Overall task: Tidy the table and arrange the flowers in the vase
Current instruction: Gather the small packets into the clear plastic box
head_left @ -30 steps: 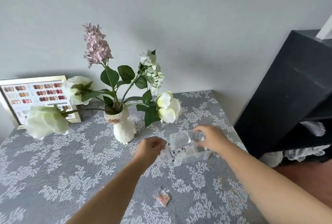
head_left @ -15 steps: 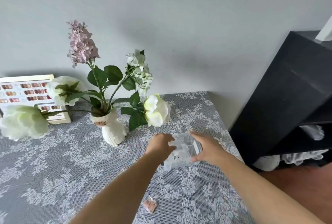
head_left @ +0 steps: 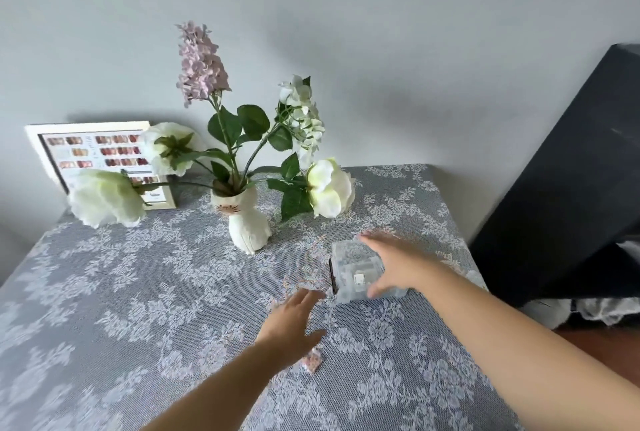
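A white cat-faced vase (head_left: 247, 223) stands at the back of the lace-covered table (head_left: 121, 292). It holds a pink lilac stem (head_left: 202, 63), a white blossom sprig (head_left: 303, 115) and three large white flowers (head_left: 329, 188) that droop outward. To the vase's right a small clear plastic box (head_left: 353, 268) rests on the cloth. My right hand (head_left: 398, 264) spans its right side, fingers on the far edge and thumb on the near edge. My left hand (head_left: 294, 323) hovers open, fingers spread, just left of the box. A small pink-patterned packet (head_left: 311, 361) lies beside its wrist.
A white-framed nail colour chart (head_left: 86, 153) leans on the wall at the back left, partly behind a flower. A black cabinet (head_left: 571, 188) stands close to the table's right edge, with white cloth on the floor below it.
My left hand has let go of the box and drawn back toward me, opening flat. My right hand stays on the box. The camera view has swung left.
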`<state>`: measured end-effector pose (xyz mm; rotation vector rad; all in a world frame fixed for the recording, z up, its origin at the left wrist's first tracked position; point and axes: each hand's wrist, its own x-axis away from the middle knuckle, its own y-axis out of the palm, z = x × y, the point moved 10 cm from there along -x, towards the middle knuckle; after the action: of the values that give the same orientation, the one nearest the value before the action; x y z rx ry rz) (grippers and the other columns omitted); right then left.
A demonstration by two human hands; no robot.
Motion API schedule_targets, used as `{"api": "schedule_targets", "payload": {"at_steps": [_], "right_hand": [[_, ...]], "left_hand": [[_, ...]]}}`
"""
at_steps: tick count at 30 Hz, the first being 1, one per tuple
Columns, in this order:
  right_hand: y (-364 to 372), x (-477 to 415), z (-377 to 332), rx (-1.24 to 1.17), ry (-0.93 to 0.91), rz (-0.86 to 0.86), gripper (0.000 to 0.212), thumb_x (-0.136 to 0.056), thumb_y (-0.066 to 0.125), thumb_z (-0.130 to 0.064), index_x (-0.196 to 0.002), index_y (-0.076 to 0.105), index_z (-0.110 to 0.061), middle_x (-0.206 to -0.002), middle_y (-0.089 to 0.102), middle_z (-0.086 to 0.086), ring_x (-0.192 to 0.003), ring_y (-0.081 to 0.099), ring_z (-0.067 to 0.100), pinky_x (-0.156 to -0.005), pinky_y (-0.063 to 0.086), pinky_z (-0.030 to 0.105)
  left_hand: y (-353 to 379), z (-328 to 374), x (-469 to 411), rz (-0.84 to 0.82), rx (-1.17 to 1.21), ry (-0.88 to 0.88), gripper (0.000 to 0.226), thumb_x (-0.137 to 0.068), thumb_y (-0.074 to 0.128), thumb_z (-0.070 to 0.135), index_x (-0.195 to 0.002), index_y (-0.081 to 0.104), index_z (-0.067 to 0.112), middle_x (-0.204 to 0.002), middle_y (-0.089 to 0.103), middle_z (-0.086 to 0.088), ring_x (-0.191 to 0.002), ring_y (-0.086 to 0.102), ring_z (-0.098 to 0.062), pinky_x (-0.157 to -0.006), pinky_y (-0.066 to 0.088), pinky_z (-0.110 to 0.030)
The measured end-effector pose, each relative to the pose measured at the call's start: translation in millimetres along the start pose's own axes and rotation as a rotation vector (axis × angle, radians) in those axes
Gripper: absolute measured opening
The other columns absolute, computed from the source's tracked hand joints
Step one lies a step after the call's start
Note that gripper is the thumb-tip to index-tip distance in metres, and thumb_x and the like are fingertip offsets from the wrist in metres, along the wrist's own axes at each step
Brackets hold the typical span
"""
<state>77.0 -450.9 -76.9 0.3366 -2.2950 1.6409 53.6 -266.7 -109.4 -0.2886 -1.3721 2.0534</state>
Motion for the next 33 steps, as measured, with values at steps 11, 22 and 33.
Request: {"api": "schedule_targets", "payload": {"at_steps": [11,22,33], "right_hand": [[2,-1,1,-0.020,0.046,0.021,0.117,-0.046,0.084,-0.035,-0.140,0.014,-0.045,-0.149,0.019,-0.014,-0.117,0.047,0.014,-0.089,0.050,0.041],[5,-3,4,-0.062,0.054,0.051,0.117,-0.045,0.083,-0.038,-0.140,0.015,-0.042,-0.148,0.023,-0.014,-0.129,0.032,0.016,-0.097,0.043,0.043],[5,4,36,-0.183,0.111,0.026,0.121,-0.048,0.084,-0.035,-0.138,0.004,-0.047,-0.151,0.012,-0.015,-0.135,0.021,0.023,-0.106,0.023,0.047]], "left_hand": [[27,-5,20,-0.191,-0.111,0.092,0.030,-0.088,0.057,0.037,-0.117,0.056,0.030,-0.131,0.052,0.008,-0.113,0.051,-0.009,-0.100,0.039,-0.028],[-1,-20,-3,-0.188,0.336,-0.137,0.010,-0.077,0.071,0.020,-0.080,0.065,0.027,-0.087,0.068,0.009,-0.077,0.063,-0.002,-0.072,0.052,-0.015],[-63,25,-74,-0.010,0.525,-0.154,0.014,-0.079,0.069,0.012,-0.072,0.064,0.023,-0.070,0.066,0.006,-0.061,0.062,-0.005,-0.066,0.056,-0.019]]}}
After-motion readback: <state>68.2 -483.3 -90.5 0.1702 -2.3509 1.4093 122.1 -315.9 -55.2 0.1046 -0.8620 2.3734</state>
